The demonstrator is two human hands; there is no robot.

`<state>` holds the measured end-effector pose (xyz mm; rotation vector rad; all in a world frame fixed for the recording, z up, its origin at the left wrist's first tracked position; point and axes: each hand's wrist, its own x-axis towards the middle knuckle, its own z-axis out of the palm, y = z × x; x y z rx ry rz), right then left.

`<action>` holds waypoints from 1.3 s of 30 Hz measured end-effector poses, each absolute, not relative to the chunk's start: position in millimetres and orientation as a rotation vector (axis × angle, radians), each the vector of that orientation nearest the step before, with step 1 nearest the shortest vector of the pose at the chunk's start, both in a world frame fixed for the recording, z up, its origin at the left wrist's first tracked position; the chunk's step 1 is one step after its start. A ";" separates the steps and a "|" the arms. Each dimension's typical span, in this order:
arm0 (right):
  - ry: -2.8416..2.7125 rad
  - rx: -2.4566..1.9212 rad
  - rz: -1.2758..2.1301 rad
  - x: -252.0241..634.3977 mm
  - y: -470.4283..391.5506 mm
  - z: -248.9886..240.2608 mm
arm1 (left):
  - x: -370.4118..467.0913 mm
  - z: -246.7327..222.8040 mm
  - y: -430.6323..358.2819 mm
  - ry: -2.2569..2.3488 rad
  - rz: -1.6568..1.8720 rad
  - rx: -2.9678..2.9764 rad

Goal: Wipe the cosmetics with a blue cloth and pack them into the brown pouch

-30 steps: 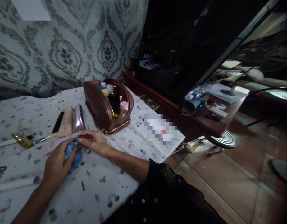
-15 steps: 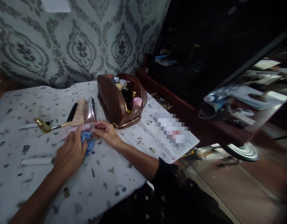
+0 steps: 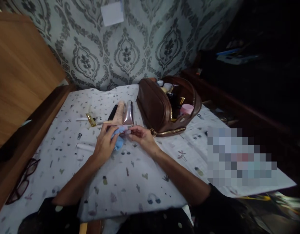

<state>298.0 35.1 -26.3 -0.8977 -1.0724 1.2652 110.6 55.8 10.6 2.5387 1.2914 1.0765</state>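
My left hand (image 3: 105, 141) is closed on a blue cloth (image 3: 118, 143), which lies against a pale pink tube (image 3: 125, 127). At the tube's clear end, the fingers of my right hand (image 3: 143, 138) pinch the tip. Just beyond my hands, a silvery-pink tube (image 3: 129, 113), a beige tube (image 3: 119, 111) and a black item (image 3: 112, 112) lie side by side. Right of them stands an open brown bag (image 3: 153, 104) holding several cosmetics, among them a pink-lidded jar (image 3: 187, 109).
A gold item (image 3: 91, 120) and a white stick (image 3: 85, 147) lie left on the patterned cloth (image 3: 130, 185). Red-framed glasses (image 3: 23, 183) rest at the left edge. A wooden panel (image 3: 25, 71) rises at left; a partly blurred sheet (image 3: 269, 185) is at right.
The view has swung left, bringing the glasses and wooden panel into sight. The blue cloth now reaches up over the pink tube between my hands.
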 end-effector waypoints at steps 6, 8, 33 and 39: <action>-1.110 -0.894 1.231 295.9 34.6 -29.7 | 114.0 3.3 48.6 1.039 1.106 2.816; -1.120 -0.890 1.223 294.6 33.7 -28.8 | 117.0 5.6 44.7 1.022 1.131 2.866; -1.175 -0.951 1.177 294.5 34.2 -32.1 | 75.9 19.9 18.3 1.526 -0.013 2.998; -1.211 -0.968 1.147 294.4 34.0 -33.8 | 53.1 20.5 16.5 1.095 0.324 2.642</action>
